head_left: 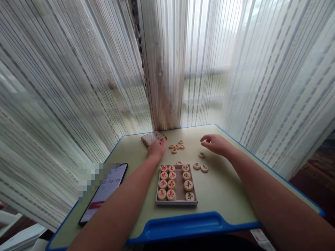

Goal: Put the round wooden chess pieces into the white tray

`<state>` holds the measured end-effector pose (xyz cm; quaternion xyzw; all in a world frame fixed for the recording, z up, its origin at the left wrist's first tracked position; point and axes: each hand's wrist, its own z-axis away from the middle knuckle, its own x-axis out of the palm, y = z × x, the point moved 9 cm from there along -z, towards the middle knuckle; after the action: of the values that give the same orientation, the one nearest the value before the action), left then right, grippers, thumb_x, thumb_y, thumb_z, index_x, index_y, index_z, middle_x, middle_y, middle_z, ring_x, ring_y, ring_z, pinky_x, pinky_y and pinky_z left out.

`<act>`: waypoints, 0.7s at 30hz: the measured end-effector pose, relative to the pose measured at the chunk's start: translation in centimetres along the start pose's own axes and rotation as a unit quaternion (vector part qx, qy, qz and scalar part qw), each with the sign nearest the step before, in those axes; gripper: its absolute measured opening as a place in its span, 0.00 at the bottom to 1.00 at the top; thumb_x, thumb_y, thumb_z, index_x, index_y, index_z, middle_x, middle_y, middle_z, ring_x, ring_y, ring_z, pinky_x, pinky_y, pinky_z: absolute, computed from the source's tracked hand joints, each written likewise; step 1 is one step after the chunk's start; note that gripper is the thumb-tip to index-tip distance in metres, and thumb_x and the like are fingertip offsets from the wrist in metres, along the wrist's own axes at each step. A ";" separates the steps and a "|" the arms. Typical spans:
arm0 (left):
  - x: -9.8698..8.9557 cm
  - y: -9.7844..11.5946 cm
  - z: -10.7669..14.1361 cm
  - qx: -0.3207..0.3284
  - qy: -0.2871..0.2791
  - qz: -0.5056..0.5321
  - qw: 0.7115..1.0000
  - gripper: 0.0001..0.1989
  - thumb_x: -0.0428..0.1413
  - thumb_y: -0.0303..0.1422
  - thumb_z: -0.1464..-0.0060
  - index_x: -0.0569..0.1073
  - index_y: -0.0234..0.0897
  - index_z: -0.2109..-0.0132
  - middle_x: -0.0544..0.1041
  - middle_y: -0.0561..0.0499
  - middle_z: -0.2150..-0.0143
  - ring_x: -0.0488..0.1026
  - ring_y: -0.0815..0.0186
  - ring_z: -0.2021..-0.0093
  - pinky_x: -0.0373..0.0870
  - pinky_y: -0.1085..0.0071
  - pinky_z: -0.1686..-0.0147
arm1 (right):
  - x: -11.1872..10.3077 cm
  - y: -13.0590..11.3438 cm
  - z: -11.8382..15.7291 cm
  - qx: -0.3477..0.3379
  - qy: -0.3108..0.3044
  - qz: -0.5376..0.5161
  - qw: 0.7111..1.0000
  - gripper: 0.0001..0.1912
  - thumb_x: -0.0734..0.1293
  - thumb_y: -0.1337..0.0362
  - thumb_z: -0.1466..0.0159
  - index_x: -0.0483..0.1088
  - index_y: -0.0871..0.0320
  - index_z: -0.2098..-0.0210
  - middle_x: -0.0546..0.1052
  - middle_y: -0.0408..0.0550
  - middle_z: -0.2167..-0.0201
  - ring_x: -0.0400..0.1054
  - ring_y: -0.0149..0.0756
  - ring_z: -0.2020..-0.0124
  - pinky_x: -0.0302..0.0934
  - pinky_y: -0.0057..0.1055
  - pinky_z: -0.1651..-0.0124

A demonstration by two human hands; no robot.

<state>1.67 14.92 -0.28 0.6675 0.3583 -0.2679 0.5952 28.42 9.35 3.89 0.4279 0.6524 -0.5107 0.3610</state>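
Near the back of the table, my left hand [156, 150] is curled closed in front of a box lid [151, 138] with dark characters on it. Whatever those fingers hold, if anything, is hidden, and I cannot tell whether they touch the lid. To the right, my right hand [213, 143] hovers with bent fingers and a gap between thumb and forefinger, nothing visible in it. Below it lies a loose xiangqi piece [201, 155]. A shallow box [176, 202] in front holds red-marked pieces [171, 184] in two left columns and black-marked ones [187, 185] at right.
Several small pieces [177, 147] lie grouped between my hands. Two black-marked pieces [204, 168] rest right of the box, and another [179, 162] at its far edge. A phone [107, 188] showing a timer lies left. Curtains [167, 69] hang behind the blue-edged table [222, 195].
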 end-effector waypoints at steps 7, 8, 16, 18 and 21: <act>1.0 -0.6 -0.3 0.015 -0.037 0.045 0.998 0.23 0.43 0.48 0.46 0.74 0.37 0.71 0.77 0.46 0.72 0.70 0.64 0.76 0.59 0.71 0.76 | 2.2 -5.7 1.4 -0.160 -0.049 -0.033 0.985 0.14 0.62 0.69 0.44 0.77 0.53 0.64 0.76 0.48 0.65 0.69 0.34 0.69 0.63 0.31 0.64; 1.1 -0.6 -0.2 0.018 -0.041 0.052 0.998 0.22 0.44 0.48 0.46 0.74 0.36 0.71 0.77 0.47 0.72 0.70 0.65 0.76 0.59 0.71 0.76 | 2.5 -7.1 1.9 -0.208 -0.054 -0.058 0.975 0.16 0.60 0.71 0.42 0.77 0.52 0.63 0.75 0.48 0.62 0.69 0.34 0.65 0.63 0.32 0.60; 0.5 0.4 0.6 0.047 -0.029 -0.009 0.998 0.19 0.46 0.44 0.45 0.74 0.36 0.71 0.77 0.48 0.71 0.71 0.66 0.71 0.58 0.72 0.72 | 4.0 -10.0 3.7 -0.280 -0.114 -0.026 0.953 0.22 0.58 0.76 0.43 0.78 0.48 0.62 0.75 0.46 0.56 0.63 0.39 0.58 0.60 0.40 0.50; 0.4 0.6 0.8 0.053 -0.031 -0.024 0.998 0.18 0.47 0.44 0.46 0.74 0.36 0.71 0.78 0.48 0.71 0.71 0.66 0.70 0.58 0.72 0.72 | 3.5 -9.2 3.3 -0.260 -0.094 -0.019 0.961 0.18 0.60 0.74 0.42 0.78 0.50 0.64 0.75 0.48 0.59 0.63 0.40 0.59 0.60 0.40 0.52; 0.3 0.8 1.0 0.063 -0.029 -0.044 0.997 0.18 0.47 0.44 0.46 0.75 0.37 0.70 0.78 0.48 0.70 0.71 0.65 0.70 0.57 0.72 0.72 | 2.9 -8.5 2.8 -0.247 -0.053 -0.015 0.967 0.14 0.63 0.71 0.43 0.78 0.53 0.62 0.75 0.50 0.59 0.64 0.41 0.59 0.60 0.41 0.53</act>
<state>2.60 13.99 -0.19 0.6791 0.3525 -0.3355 0.5496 19.60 6.23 3.70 0.2879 0.7445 -0.3614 0.4820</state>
